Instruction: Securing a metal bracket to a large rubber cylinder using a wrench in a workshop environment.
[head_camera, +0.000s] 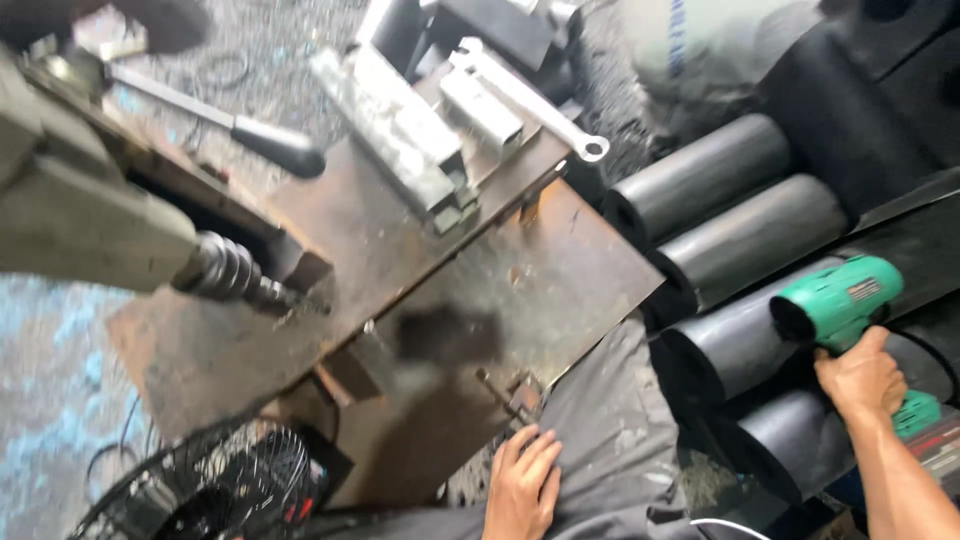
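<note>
Seemingly early on, a green heat gun (838, 300) is gripped in the right hand (862, 378) against the black rolls (745, 240), while the left hand (522, 488) is rested flat and empty on grey cloth (610, 420) beside the rusty surface (560, 270).

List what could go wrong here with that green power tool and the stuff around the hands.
1. The right hand grips the green power tool alone, over the round black rolls; set down there, it might roll off.
2. The left hand rests on dark cloth beside the rusty steel plate, whose edge could cut.
3. The silver wrench overhangs the plate's rim and may get knocked off.
</note>
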